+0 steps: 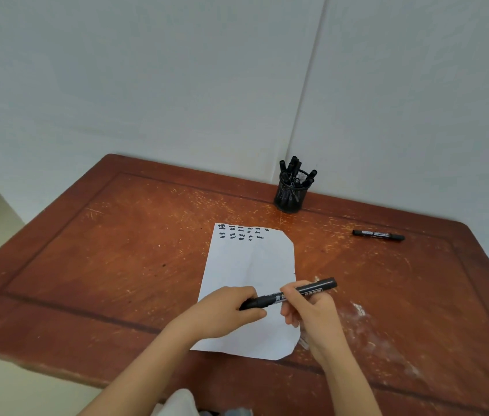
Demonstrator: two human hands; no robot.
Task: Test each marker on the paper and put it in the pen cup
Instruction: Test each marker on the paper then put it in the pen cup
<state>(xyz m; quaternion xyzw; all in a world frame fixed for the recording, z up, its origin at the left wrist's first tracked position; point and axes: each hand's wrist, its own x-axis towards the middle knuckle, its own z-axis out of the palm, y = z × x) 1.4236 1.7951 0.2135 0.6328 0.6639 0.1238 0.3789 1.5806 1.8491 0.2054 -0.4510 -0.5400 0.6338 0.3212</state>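
Observation:
A black marker (315, 288) lies nearly level above the lower half of the white paper (252, 259). My left hand (225, 310) grips its left end, where the cap is. My right hand (309, 310) holds the barrel near the middle. Rows of black test marks fill the paper's top edge. The black mesh pen cup (289, 193) stands at the back of the table with several black markers in it. Another black marker (378, 235) lies flat on the table to the right of the paper.
The worn red-brown wooden table (117, 250) reaches the white wall corner behind the cup. Pale scuffs mark the surface at the right front. The table's left edge drops off to a light floor.

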